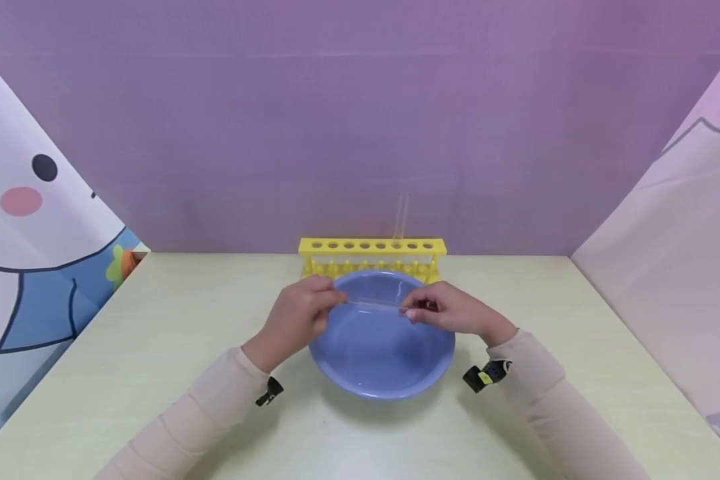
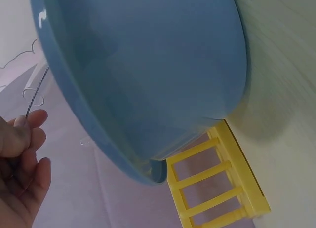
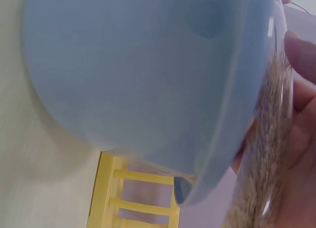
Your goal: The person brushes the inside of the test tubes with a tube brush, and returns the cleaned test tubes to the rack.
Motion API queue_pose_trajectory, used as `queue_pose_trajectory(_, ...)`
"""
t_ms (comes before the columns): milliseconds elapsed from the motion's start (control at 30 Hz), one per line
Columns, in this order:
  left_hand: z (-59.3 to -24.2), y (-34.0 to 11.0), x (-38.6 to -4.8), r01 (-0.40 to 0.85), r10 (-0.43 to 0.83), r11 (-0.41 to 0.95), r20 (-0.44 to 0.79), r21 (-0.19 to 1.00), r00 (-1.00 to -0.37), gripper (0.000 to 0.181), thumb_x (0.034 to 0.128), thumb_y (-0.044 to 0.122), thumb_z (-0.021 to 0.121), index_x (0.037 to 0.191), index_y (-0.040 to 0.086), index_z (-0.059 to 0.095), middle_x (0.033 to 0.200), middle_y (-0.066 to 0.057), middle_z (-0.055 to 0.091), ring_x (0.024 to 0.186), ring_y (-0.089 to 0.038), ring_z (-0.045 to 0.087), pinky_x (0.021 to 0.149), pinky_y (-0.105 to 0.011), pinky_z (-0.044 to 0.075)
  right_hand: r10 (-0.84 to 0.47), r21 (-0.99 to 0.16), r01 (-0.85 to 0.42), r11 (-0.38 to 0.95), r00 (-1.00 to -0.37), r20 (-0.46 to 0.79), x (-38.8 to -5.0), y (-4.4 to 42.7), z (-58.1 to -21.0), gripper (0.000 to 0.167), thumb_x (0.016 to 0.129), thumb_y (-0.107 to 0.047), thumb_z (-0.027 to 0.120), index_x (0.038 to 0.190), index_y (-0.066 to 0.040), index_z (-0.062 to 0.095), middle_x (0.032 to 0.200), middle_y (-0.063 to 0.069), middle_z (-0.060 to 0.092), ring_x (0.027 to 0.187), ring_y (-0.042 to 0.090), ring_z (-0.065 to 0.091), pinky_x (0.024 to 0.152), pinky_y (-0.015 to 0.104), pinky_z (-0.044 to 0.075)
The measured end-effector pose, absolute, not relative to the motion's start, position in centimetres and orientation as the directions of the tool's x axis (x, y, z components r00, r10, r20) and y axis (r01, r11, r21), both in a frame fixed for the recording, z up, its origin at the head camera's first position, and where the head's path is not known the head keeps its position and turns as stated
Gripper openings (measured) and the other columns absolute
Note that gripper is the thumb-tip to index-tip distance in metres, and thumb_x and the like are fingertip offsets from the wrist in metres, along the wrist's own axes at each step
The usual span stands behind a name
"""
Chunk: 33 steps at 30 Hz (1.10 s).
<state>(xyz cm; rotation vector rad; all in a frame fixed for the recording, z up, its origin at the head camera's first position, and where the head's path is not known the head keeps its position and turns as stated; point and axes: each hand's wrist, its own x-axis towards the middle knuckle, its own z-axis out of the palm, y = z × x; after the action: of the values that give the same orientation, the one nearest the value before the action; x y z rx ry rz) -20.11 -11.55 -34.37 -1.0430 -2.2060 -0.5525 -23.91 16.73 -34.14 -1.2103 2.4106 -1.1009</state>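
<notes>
My left hand (image 1: 303,303) pinches the twisted wire handle (image 2: 37,94) of a test tube brush between thumb and fingers. My right hand (image 1: 447,308) holds a clear glass test tube (image 1: 375,304) lying roughly level above the blue basin (image 1: 384,390). In the right wrist view, the brush's tan bristles (image 3: 271,149) fill the tube along the right palm. The wire enters the tube's mouth in the left wrist view. Both hands are over the far half of the basin, close to its rim.
A yellow test tube rack (image 1: 372,246) stands behind the basin, with another clear test tube (image 1: 401,217) upright in it. The pale table (image 1: 216,287) ends at a purple backdrop (image 1: 360,133); printed cloth panels (image 1: 36,233) flank the sides.
</notes>
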Motion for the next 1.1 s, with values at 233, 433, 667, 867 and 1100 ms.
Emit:
queue_pose_trajectory(233, -34.1, -11.7, -20.2, 0.768, 0.497, 0.615, 0.667, 0.181, -0.555, 0.034, 0.0725, -0.018, 0.053, 0.082, 0.005, 0.076, 0.069, 0.001, 0.058, 0.064, -0.012, 0.058, 0.058, -0.02, 0.047, -0.747, -0.652, -0.648, 0.394, -0.639, 0.184, -23.5, 16.2, -34.3, 0.009, 0.09, -0.012, 0.063, 0.096, -0.005, 0.065, 0.081, -0.002, 0.058, 0.069, 0.01, 0.048, 0.06, 0.023, 0.043)
queue_pose_trajectory(433, -33.9, -11.6, -19.9, 0.725, 0.459, 0.642, 0.633, 0.249, -0.623, 0.027, 0.0757, -0.015, 0.06, 0.083, 0.005, 0.076, 0.067, 0.0, 0.057, 0.061, -0.009, 0.056, 0.058, -0.02, 0.047, -0.717, -0.616, -0.669, 0.416, -0.658, 0.23, -23.0, 15.8, -34.4, 0.008, 0.087, -0.01, 0.066, 0.094, -0.009, 0.062, 0.08, -0.003, 0.055, 0.069, 0.011, 0.048, 0.06, 0.024, 0.043)
queue_pose_trajectory(667, -33.6, -11.3, -19.7, 0.708, 0.452, 0.654, 0.612, 0.267, -0.649, 0.026, 0.0763, -0.015, 0.06, 0.083, 0.005, 0.076, 0.067, 0.0, 0.057, 0.061, -0.01, 0.057, 0.058, -0.019, 0.047, -0.65, -0.576, -0.684, 0.447, -0.691, 0.316, -22.5, 15.4, -34.7, 0.016, 0.081, -0.006, 0.072, 0.092, -0.008, 0.06, 0.08, -0.005, 0.054, 0.07, 0.012, 0.049, 0.061, 0.025, 0.043)
queue_pose_trajectory(867, -33.5, -11.2, -19.6, 0.693, 0.446, 0.67, 0.602, 0.266, -0.662, 0.028, 0.0755, -0.016, 0.058, 0.083, 0.005, 0.076, 0.068, 0.001, 0.057, 0.062, -0.01, 0.057, 0.058, -0.019, 0.046, -0.598, -0.511, -0.709, 0.485, -0.696, 0.398, -22.0, 15.0, -34.8, 0.02, 0.078, -0.003, 0.075, 0.087, -0.009, 0.059, 0.081, -0.003, 0.055, 0.072, 0.013, 0.047, 0.063, 0.026, 0.042)
queue_pose_trajectory(1100, -33.5, -10.9, -19.5, 0.664, 0.427, 0.692, 0.582, 0.283, -0.692, 0.029, 0.0747, -0.016, 0.057, 0.08, 0.006, 0.075, 0.068, 0.002, 0.058, 0.062, -0.01, 0.058, 0.056, -0.018, 0.045, -0.507, -0.494, -0.668, 0.557, -0.744, 0.434, -21.7, 14.7, -35.1, 0.023, 0.074, -0.002, 0.078, 0.085, -0.01, 0.06, 0.084, -0.002, 0.056, 0.077, 0.014, 0.047, 0.064, 0.025, 0.045)
